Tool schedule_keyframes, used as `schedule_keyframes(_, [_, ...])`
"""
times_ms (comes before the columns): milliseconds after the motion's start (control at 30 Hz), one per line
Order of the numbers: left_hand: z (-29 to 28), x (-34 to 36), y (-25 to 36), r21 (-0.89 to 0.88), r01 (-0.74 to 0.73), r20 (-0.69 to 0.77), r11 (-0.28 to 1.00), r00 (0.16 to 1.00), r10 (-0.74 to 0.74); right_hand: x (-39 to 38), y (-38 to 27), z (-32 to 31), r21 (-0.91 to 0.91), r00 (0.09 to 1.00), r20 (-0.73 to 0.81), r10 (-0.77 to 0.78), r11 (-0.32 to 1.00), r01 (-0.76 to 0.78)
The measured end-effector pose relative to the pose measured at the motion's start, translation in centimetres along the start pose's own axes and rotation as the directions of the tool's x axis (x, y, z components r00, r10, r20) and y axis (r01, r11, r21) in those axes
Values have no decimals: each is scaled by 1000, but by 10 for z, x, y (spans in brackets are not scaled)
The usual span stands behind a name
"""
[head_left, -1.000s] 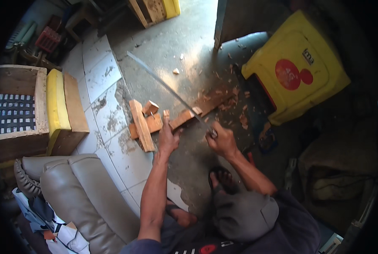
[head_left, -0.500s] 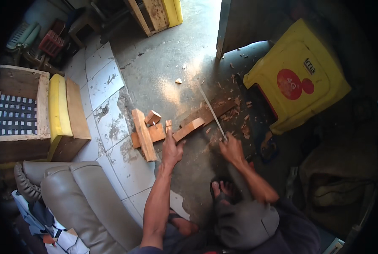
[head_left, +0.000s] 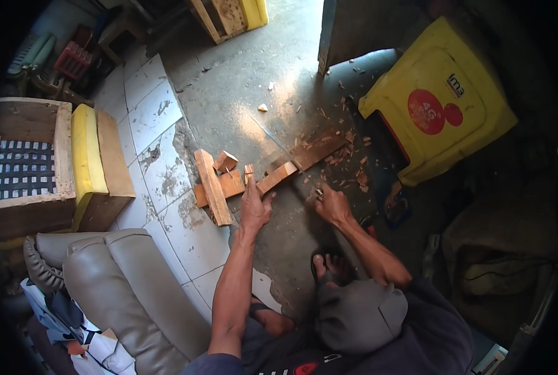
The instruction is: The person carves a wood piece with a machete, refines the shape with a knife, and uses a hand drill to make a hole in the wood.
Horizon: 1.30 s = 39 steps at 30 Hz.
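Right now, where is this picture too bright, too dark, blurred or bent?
Head view throughout: glare whitens the concrete floor near the dark panel; the thin blade in the right hand looks faint and blurred; shadow swallows much of the far right; lines between the white tiles curve, and the corners go black.

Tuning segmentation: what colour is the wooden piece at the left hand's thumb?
Orange-brown; the wooden piece shows best in the head view.

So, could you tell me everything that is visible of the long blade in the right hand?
The long blade is thin, narrow and grey, metal by its look, and blurred. The right hand grips and largely hides its near end. From there it slants forward and leftward, passing the end of a wooden piece; whether they touch, I cannot tell.
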<state>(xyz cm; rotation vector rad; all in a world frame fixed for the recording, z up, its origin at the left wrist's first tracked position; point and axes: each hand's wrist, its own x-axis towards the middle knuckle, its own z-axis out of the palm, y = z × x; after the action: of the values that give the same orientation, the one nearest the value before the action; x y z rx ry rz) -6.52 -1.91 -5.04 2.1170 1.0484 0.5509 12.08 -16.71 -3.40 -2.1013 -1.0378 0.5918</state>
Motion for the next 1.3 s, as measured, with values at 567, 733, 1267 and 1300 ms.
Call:
schedule_keyframes(567, [0,2,-3,-98,28,40,995,999,-24,4,3,-2,-94,995,81,53,995,-45])
schedule_keyframes(733, [-1,-3,-5,-113,62,15,992,998,-60,3,13,-6,85,995,0,98,992,-98])
schedule_keyframes(1267, [0,-5,-10,-144,42,-11,989,999,-44,3,6,4,-50,999,-31,-39,998,37])
schedule_keyframes(1300, [0,-5,-10,-125,92,13,988,996,-91,4,6,5,10,1000,3,-14,1000,14])
